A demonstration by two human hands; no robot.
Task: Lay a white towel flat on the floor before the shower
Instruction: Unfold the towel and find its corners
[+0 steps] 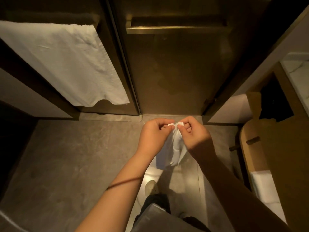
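A white towel (175, 148) hangs bunched in the air above the grey floor (66, 156), just in front of the glass shower door (175, 72). My left hand (154, 136) and my right hand (194, 133) both pinch its top edge between thumb and fingers, close together, almost touching. The towel's lower end dangles between my forearms and partly hides behind them. It does not touch the floor.
A second white towel (63, 64) hangs on the glass panel at the left. The shower door carries a brass bar handle (177, 28). A wooden stool or stand (267, 148) and a vanity stand at the right. My leg and shoe (152, 188) are below.
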